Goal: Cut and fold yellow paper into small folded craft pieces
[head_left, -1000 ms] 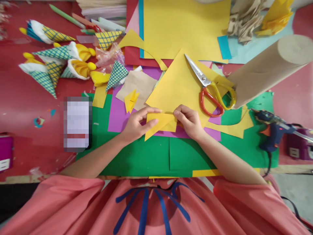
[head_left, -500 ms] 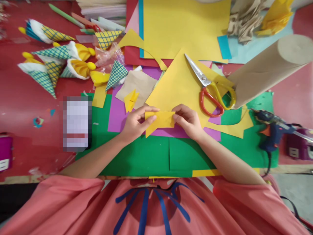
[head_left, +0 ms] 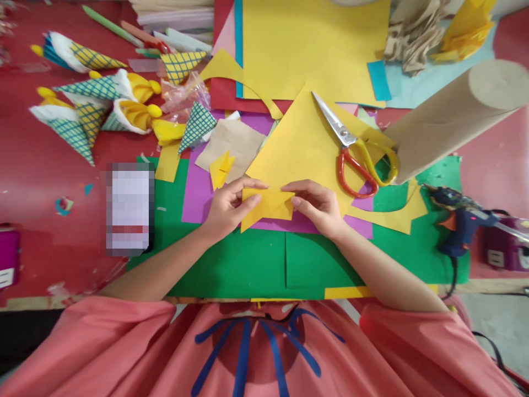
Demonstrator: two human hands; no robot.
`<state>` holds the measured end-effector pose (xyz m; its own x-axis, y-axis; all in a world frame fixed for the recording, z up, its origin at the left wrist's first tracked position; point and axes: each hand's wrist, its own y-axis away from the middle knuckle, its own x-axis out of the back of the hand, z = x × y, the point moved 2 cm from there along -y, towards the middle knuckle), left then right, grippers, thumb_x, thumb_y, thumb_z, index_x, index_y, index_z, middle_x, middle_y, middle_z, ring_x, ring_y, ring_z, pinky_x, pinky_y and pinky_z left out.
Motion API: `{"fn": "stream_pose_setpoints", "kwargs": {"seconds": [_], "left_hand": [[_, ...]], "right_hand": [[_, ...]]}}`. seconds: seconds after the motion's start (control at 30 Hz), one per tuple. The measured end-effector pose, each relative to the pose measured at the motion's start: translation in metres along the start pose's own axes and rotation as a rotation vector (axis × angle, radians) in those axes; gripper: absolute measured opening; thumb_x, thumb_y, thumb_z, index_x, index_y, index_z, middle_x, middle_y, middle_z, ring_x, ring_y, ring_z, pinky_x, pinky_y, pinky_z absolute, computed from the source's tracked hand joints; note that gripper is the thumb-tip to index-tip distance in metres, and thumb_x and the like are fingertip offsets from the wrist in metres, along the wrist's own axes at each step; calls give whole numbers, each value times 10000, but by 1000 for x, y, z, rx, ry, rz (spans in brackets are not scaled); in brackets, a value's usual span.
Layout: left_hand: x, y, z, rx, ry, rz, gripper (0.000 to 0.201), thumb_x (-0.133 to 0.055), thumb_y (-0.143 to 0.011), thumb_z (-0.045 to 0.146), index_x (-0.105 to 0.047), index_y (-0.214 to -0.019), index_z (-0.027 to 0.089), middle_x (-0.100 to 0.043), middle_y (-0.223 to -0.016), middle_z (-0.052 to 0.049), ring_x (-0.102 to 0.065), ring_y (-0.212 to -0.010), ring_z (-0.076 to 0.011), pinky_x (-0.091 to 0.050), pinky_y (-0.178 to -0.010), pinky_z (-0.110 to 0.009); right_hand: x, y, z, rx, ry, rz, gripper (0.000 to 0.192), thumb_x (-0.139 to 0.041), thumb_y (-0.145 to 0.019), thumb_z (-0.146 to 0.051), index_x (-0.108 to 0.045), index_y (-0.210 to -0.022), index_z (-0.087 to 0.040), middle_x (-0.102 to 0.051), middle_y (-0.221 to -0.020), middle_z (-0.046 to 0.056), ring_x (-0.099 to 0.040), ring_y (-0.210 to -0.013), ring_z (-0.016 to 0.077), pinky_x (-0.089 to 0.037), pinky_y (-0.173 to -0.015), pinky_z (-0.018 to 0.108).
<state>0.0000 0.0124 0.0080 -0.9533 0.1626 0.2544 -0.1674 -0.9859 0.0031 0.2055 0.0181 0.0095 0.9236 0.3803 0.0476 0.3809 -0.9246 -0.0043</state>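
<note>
Between my two hands is a small folded piece of yellow paper, with a pointed corner hanging down at its left. My left hand pinches its left end, thumb in front and fingers behind. At the right end, my right hand grips the edge between thumb and fingers. Just behind lies a larger yellow sheet with scissors resting on it, their handles red and yellow. A small folded yellow paper shape sits beyond my left hand, close to a square of brown paper.
Green sheets cover the table before me. On the right are a glue gun and a brown paper roll. Several paper cones lie at the left, above a blurred-out phone. Yellow card is stacked at the back.
The folded yellow paper has shifted slightly left and tilted a little. My right fingers have slid inward along its top edge. The things on the table have stayed put.
</note>
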Motion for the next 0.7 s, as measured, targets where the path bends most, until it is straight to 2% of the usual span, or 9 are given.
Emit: {"fn": "stream_pose_setpoints", "kwargs": {"seconds": [0.07,0.13,0.23,0.33,0.5,0.7], "left_hand": [[0,0,-1,21,22,-2,236,-647,-821,379,-696,-1008,244,-699,-878,-44,-630,-616,-123,-460,-463,-214],[0,0,0,17,23,18,249,-659,-809,399,-695,-1001,244,-698,-895,-53,-659,-680,-149,-490,-492,-229],[0,1,0,-1,12,33,250,-668,-803,414,-695,-993,253,-701,-945,-62,-686,-798,-185,-536,-567,-256],[-1,2,-1,-19,10,34,258,-660,-813,425,-688,-1007,258,-704,-965,-62,-689,-811,-185,-540,-591,-262],[0,3,-4,-31,-5,34,276,-661,-818,405,-683,-1038,239,-713,-975,-51,-637,-656,-117,-446,-492,-212],[0,4,-3,-14,10,27,262,-658,-825,383,-688,-1036,231,-721,-915,-28,-432,-417,-34,-302,-377,-200]], "right_hand": [[0,0,-1,4,23,14,237,-601,-883,-386,-695,-1022,-218,-702,-979,41,-641,-732,116,-545,-677,265],[0,0,-1,12,40,35,231,-608,-879,-381,-707,-999,-210,-712,-969,44,-651,-766,125,-548,-710,273],[0,-1,-1,2,23,72,218,-630,-866,-379,-716,-975,-211,-714,-875,28,-637,-676,107,-544,-668,259],[0,-1,0,-15,12,113,212,-647,-852,-391,-724,-945,-216,-700,-785,16,-625,-631,104,-538,-629,251],[0,-1,2,-42,-1,149,232,-657,-837,-420,-725,-917,-213,-683,-741,14,-618,-616,111,-529,-597,257],[0,-2,2,-46,-22,143,202,-654,-843,-400,-717,-901,-216,-667,-686,0,-611,-596,112,-521,-592,263]]}}
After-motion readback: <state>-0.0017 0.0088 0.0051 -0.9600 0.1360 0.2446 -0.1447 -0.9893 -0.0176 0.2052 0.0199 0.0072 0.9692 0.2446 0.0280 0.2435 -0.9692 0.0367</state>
